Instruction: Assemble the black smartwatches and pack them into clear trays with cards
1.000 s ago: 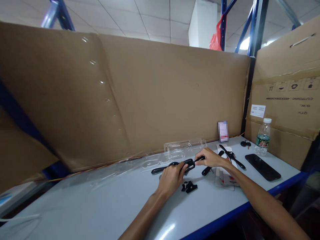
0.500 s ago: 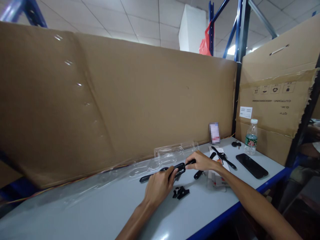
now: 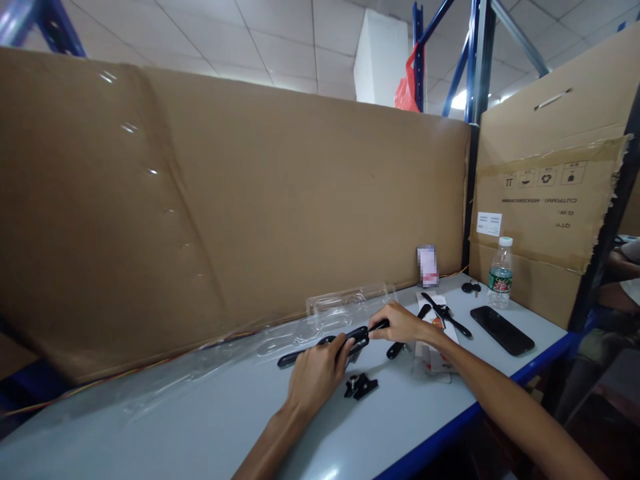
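My left hand (image 3: pixel 320 367) is closed around a long black tool (image 3: pixel 291 359), whose handle sticks out to the left and whose looped end (image 3: pixel 358 337) points right. At that looped end, my right hand (image 3: pixel 393 322) pinches a slim black piece (image 3: pixel 381 325); its tip meets the loop. Small black parts (image 3: pixel 361 385) lie on the table just below my hands. Right of them rests a black handle-like piece (image 3: pixel 396 350), partly hidden by my right hand. Another black tool (image 3: pixel 453 318) lies across white cards (image 3: pixel 434 357).
Clear plastic packaging (image 3: pixel 280 337) lies along the cardboard wall (image 3: pixel 300 200). On the right stand a water bottle (image 3: pixel 501 277) and an upright phone (image 3: pixel 428 267); a black phone (image 3: pixel 503 330) and keys (image 3: pixel 471 287) lie there. Another person's arm (image 3: pixel 623 260) shows beyond the right edge.
The whole view has shifted slightly. Both hands keep the same hold on the black tool and the slim piece, with no other visible movement.
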{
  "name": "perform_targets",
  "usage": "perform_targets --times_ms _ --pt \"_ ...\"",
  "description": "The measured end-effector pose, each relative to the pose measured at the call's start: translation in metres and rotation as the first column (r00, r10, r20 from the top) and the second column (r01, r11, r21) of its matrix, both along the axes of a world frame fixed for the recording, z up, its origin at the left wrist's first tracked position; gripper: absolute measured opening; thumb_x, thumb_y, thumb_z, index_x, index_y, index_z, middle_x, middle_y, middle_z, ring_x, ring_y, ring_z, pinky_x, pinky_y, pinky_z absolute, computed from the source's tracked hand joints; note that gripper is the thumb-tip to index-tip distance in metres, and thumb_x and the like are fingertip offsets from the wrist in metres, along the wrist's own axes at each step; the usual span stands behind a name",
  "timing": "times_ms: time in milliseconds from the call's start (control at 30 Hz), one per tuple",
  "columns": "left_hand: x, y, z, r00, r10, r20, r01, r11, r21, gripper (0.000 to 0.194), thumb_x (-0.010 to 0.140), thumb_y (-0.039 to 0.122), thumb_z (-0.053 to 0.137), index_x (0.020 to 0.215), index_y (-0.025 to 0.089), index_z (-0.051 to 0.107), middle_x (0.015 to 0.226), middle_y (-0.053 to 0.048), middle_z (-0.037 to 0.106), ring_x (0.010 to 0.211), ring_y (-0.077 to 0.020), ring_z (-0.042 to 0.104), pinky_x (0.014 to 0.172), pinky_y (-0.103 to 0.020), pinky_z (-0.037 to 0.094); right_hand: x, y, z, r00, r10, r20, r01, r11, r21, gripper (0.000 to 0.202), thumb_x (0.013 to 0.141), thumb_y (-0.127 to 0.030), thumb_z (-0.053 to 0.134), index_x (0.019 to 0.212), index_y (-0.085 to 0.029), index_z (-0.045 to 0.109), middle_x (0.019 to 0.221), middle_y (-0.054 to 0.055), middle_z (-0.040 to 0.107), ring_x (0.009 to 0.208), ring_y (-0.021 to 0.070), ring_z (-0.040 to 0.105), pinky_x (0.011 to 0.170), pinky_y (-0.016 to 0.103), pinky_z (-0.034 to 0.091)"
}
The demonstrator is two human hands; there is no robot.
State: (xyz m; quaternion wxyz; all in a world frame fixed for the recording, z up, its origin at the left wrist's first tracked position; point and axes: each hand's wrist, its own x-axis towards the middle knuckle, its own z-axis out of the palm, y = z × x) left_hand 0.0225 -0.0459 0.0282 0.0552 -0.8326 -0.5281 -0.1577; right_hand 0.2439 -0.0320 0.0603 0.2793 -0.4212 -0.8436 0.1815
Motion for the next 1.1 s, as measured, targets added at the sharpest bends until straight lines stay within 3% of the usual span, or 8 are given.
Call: perform_targets --times_ms 500,600,767,1100 --pt "0.0023 -0.0024 0.0028 0.999 0.035 -0.021 -0.035 0.999 0.0 0.037 0.104 0.039 0.034 0.096 0.022 0.066 0.08 -0.007 0.076 0.073 -0.0233 0.072 0.058 -0.028 0.025 0.0001 0.0008 -0.0025 0.999 -0.041 0.031 0.039 0.998 0.053 0.009 0.081 -0.017 0.072 0.086 -0.016 0.079 0.072 -0.001 0.07 0.067 0.0119 0.055 0.063 0.021 0.034" --pt "0.0014 -0.0019 0.0024 0.998 0.055 -0.007 -0.055 0.998 -0.004 0.036 0.104 0.039 0.036 0.095 0.023 0.066 0.08 -0.007 0.076 0.074 -0.024 0.072 0.058 -0.028 0.025 0.0 0.0008 -0.0037 0.991 -0.121 0.059 0.114 0.988 0.107 0.011 0.081 -0.026 0.076 0.087 -0.018 0.079 0.075 0.0 0.072 0.068 0.0129 0.058 0.063 0.022 0.034" --pt "-0.0012 0.0012 0.0005 0.992 0.109 0.055 -0.109 0.994 -0.005 0.037 0.104 0.04 0.034 0.093 0.022 0.065 0.079 -0.008 0.076 0.075 -0.0255 0.072 0.058 -0.028 0.024 -0.0002 0.0 -0.0044 0.945 -0.326 0.012 0.315 0.921 0.228 0.038 0.077 -0.054 0.079 0.093 -0.02 0.077 0.074 0.002 0.072 0.069 0.0157 0.061 0.061 0.023 0.033" --pt "0.0 -0.002 0.0056 0.994 0.104 0.039 -0.103 0.994 -0.032 0.037 0.104 0.039 0.034 0.096 0.021 0.065 0.08 -0.009 0.076 0.076 -0.0248 0.072 0.059 -0.027 0.025 0.0033 0.001 -0.0074 0.943 -0.32 0.09 0.284 0.916 0.284 0.043 0.082 -0.063 0.071 0.084 -0.021 0.073 0.066 0.001 0.067 0.065 0.015 0.058 0.06 0.024 0.029"
